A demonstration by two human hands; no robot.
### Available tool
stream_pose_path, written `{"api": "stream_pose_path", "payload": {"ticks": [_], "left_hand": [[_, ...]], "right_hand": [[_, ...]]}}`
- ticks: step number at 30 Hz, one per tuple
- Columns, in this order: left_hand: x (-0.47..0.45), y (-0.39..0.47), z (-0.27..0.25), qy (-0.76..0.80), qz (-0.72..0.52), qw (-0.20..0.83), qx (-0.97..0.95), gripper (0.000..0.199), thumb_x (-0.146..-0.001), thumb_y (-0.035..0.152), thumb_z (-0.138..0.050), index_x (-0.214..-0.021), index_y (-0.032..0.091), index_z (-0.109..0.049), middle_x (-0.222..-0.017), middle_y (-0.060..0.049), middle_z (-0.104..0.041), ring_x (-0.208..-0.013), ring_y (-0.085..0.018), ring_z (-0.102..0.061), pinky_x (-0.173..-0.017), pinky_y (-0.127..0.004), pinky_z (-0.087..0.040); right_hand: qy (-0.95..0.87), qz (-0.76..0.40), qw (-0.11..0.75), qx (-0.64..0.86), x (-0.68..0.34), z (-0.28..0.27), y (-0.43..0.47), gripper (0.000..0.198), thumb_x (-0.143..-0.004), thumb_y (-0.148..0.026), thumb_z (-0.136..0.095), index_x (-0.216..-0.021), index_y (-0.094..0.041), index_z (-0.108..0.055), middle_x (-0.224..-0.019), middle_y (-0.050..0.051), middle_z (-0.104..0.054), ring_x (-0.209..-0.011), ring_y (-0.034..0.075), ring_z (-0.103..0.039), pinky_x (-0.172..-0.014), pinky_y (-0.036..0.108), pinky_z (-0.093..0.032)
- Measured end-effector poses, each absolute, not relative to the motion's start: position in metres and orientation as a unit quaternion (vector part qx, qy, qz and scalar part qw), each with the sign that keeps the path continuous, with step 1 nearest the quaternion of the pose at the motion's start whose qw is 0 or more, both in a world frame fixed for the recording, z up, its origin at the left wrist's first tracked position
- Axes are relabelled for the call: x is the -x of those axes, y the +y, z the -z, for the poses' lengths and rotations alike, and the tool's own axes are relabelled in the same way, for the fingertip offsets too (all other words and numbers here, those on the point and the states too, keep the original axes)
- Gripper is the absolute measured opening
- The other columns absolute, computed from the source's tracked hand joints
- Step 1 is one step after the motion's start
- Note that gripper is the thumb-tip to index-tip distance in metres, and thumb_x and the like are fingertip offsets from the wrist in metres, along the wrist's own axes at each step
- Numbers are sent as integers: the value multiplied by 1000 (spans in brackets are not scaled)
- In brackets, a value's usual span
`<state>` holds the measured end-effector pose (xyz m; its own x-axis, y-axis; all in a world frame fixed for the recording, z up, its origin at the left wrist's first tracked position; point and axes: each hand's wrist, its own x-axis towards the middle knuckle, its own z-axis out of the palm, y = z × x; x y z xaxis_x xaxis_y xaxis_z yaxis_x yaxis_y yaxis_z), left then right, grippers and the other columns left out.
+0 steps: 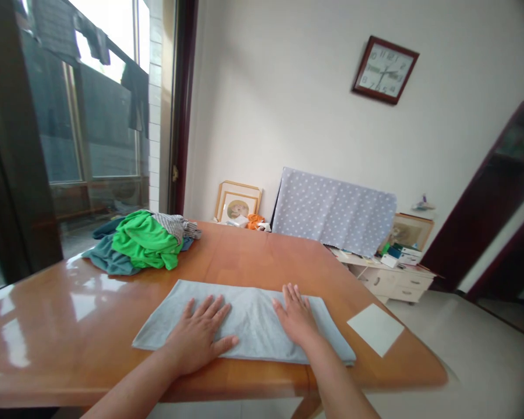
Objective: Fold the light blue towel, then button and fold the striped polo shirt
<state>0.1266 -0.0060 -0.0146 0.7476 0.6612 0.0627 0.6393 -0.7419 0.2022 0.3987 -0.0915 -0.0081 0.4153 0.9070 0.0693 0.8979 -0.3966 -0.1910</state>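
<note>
A light grey-blue folded cloth (253, 326), perhaps a garment, lies flat near the front edge of the wooden table (253, 256). My left hand (201, 334) rests palm down on its left half, fingers spread. On the right half lies my right hand (294, 317), also flat, with its fingers stretched out and the thumb apart. Shallow wrinkles run across the cloth between the two hands. Neither hand grips anything.
A heap of crumpled clothes (148, 241), bright green, teal and striped, sits at the table's far left. A pale square sheet (375, 329) lies near the right edge. Behind the table stand a dotted cloth cover (332, 209) and a white drawer cabinet (402, 285).
</note>
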Motion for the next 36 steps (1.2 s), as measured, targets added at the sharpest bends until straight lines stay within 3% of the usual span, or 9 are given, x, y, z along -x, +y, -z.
{"api": "stream_pose_path", "payload": {"ticks": [15,21,29,36], "left_hand": [[-125,-11,4,343,-56,125,-929,94,-83,86,-26,-155,26,-35,-164,-12,-22,-153,-38,-13,-119,-68,-1],[-130,6,-5,365,-120,143,-912,83,-92,75,-21,-151,20,-42,-159,-15,-38,-148,-35,-29,-120,-59,-20],[-134,27,16,427,-114,76,-894,82,-90,76,-30,-150,22,-42,-161,-16,-33,-150,-39,-21,-118,-67,-10],[-126,29,13,414,-109,89,-899,77,-92,71,-32,-149,21,-42,-159,-16,-36,-150,-36,-24,-119,-61,-16]], "right_hand": [[-595,-76,28,799,-368,19,-77,85,-96,-69,-10,-160,-13,-14,-166,8,-9,-154,23,-2,-123,48,0],[-595,-60,16,801,-371,28,-75,86,-95,-70,-9,-160,-14,-17,-166,6,-11,-154,23,-3,-123,48,-1],[-599,-37,19,800,-376,37,-73,85,-95,-68,-13,-159,-13,-22,-166,6,-15,-154,24,-7,-123,49,-5],[-606,-12,26,795,-382,49,-72,85,-95,-68,-14,-159,-13,-22,-165,6,-18,-154,25,-9,-123,50,-9]]}}
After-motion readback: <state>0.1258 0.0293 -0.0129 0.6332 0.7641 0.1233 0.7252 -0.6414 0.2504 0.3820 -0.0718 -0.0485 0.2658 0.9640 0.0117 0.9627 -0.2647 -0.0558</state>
